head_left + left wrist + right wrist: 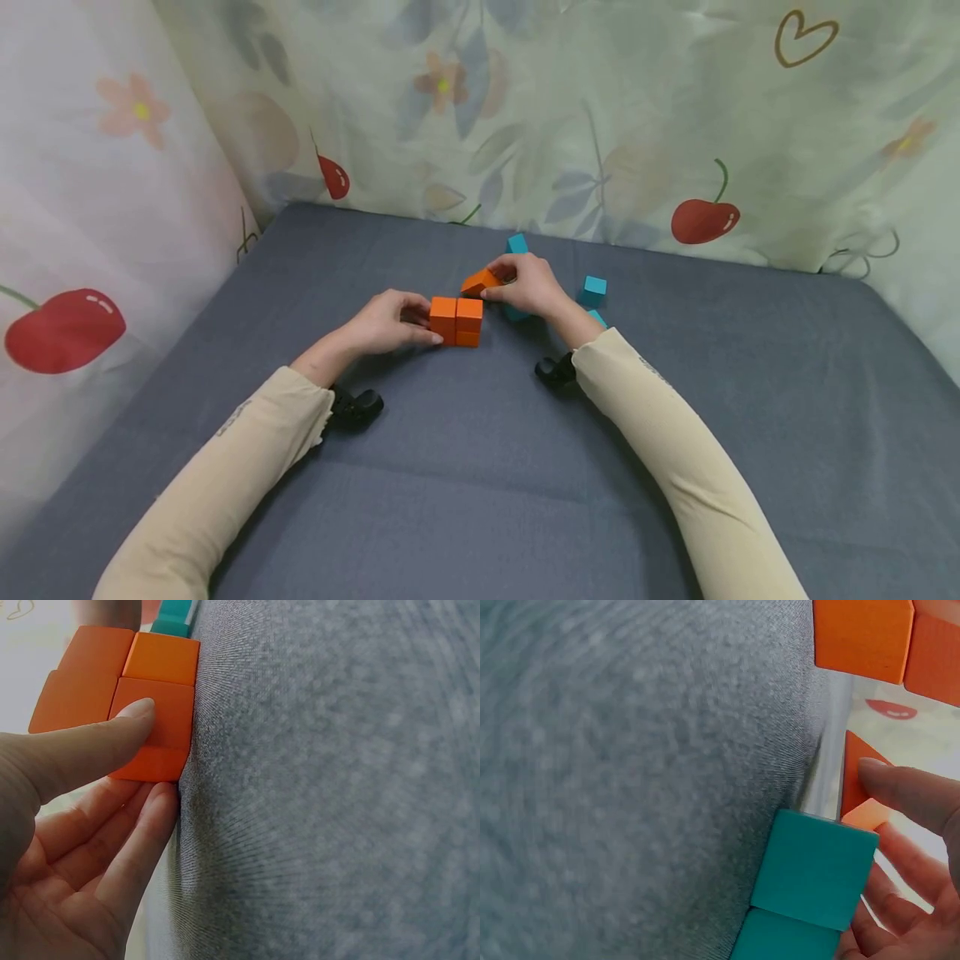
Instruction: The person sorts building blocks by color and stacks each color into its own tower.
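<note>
A small stack of orange blocks (455, 321) stands on the grey cloth, two cubes side by side on top. My left hand (386, 323) holds its left side; in the left wrist view the thumb (131, 724) lies on one orange face, with the fingers at the adjoining side. To the right and slightly behind, my right hand (528, 285) pinches an orange triangular block (477, 283) between thumb and fingers. In the right wrist view, this triangular block (853, 776) appears just beyond a teal block (817, 866). Part of it is hidden by the fingers.
Blue-teal blocks lie around my right hand: one behind it (517, 243), one to its right (592, 290), one partly hidden by the wrist (597, 317), another under the hand (515, 313). A patterned curtain (540, 125) borders the table's far edge.
</note>
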Demonstrator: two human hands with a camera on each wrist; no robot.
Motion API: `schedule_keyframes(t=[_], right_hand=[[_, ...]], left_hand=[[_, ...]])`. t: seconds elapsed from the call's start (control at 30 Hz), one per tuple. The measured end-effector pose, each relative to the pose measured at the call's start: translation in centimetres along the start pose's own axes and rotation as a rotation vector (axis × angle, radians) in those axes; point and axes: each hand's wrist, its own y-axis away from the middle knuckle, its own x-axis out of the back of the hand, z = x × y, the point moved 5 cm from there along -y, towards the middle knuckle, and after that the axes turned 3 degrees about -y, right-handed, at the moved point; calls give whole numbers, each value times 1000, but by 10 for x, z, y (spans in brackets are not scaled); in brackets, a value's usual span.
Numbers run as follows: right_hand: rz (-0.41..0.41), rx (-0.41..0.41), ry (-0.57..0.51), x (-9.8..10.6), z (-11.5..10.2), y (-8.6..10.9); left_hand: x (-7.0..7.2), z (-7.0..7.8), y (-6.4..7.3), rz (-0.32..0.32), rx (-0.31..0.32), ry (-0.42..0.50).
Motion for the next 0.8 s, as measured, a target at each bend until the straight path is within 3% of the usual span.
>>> schedule_keyframes(t=[0.3,0.6,0.8], right_hand=[[70,71,-79,3,-2,14],[119,100,-81,9,-6,24],[153,138,-142,16,-14,31]], left_hand=[[-4,-1,6,6,-30,-2],[-5,-4,1,1,3,2],[-1,0,2,2,9,6]])
